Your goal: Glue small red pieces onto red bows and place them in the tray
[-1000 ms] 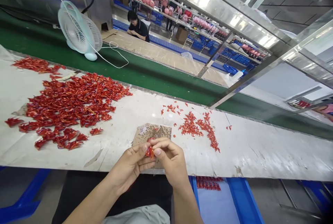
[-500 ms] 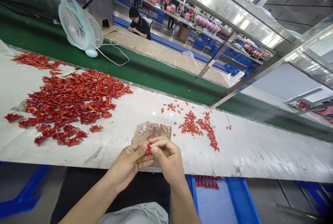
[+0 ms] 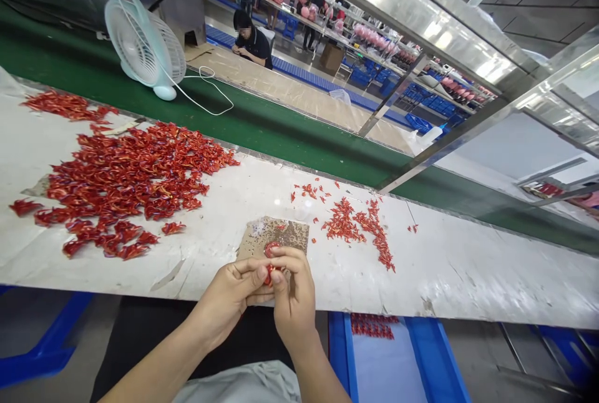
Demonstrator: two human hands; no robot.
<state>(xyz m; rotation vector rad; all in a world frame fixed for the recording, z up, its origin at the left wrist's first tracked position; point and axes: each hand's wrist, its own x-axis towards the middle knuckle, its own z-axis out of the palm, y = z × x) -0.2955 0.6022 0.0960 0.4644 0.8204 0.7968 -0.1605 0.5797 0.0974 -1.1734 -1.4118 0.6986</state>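
**Your left hand and right hand pinch one red piece**

Your hands are together just behind the front edge of the white desk, their fingertips clamped on the piece, so only a sliver of it shows between them. Under and just beyond your fingers lies one scrap of brown cardboard. One more red curl rests on it, just above your right fingers.

To the left, toward the desk's back edge, you have two groups of red pieces: one large heap and one thin drift near the back-left corner. Too many pieces lie in them to count. To the right of the cardboard, two small piles nearly touch, with loose bits scattered just beyond them.

Below the front edge, one blue crate holds a row of red pieces. Beyond the back edge, you see one pale-green fan and one seated person.
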